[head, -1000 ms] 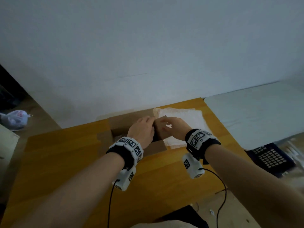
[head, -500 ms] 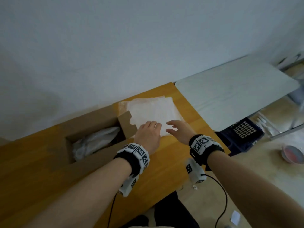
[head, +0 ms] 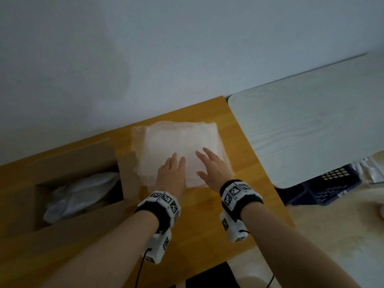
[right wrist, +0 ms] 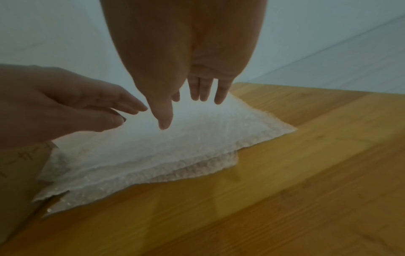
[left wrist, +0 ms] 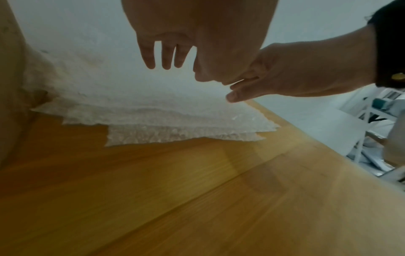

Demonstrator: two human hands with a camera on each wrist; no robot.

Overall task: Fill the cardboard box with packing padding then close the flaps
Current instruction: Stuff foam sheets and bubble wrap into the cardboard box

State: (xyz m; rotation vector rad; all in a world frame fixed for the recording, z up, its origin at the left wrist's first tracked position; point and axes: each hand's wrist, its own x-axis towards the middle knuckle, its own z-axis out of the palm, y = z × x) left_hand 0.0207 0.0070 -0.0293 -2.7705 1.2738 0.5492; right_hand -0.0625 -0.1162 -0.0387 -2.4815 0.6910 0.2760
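Observation:
A stack of white bubble-wrap padding sheets [head: 178,146] [left wrist: 153,114] [right wrist: 175,147] lies on the wooden table [head: 207,231], right of the open cardboard box [head: 68,163]. Crumpled white padding [head: 81,194] lies inside the box. My left hand [head: 171,173] [left wrist: 173,57] hovers just over the stack's near edge, fingers straight and hanging down, holding nothing. My right hand [head: 212,169] [right wrist: 190,98] is beside it over the stack, fingers spread and straight, thumb pointing down, also holding nothing. Neither hand plainly touches the sheets.
The box's right flap [head: 128,175] stands between the box and the stack. A pale grey table [head: 311,125] adjoins on the right, with a dark blue crate [head: 332,183] on the floor below it. A white wall [head: 166,48] runs behind.
Both hands left the box flap and moved right to hover over the padding stack. The view swung right, putting the open box at the left.

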